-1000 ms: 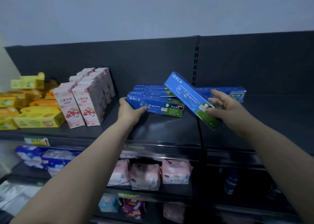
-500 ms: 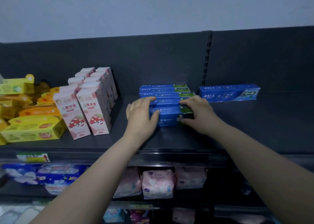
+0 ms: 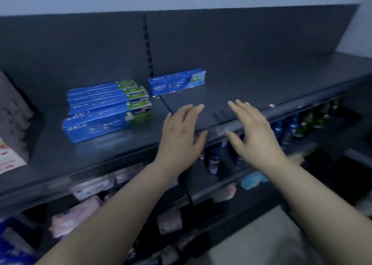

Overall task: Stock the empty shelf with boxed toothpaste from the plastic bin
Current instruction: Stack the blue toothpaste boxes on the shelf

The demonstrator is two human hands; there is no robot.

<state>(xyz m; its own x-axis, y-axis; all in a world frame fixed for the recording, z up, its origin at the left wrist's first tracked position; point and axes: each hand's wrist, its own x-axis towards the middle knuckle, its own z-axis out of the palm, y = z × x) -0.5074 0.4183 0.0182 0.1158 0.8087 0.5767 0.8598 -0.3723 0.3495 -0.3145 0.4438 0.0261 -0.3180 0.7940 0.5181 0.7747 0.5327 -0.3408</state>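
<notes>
Off to the left along the shelf point(image 3: 261, 87), toothpaste boxes point(image 3: 106, 112) stacked lengthwise, nearer left hand point(image 3: 181, 136) than right hand point(image 3: 253, 132), both empty, straight-fingered.

Of the person, only two forearms and two hands show, all of them bare. The left forearm point(image 3: 120, 204) fills much of the lower left of the frame, broad at the bottom edge and narrowing to the wrist near the centre. The right forearm point(image 3: 314, 196) takes up the lower right corner and tapers in the same way. The left hand point(image 3: 181, 140) and the right hand point(image 3: 255, 138) sit side by side around the middle of the frame. Their fingers point(image 3: 193, 109) are slender, with short rounded nails, and a pale nail tip shows on the left little finger point(image 3: 169, 115). Knuckles and tendons on the backs of the hands read only faintly, softened by motion blur and dim bluish light
</notes>
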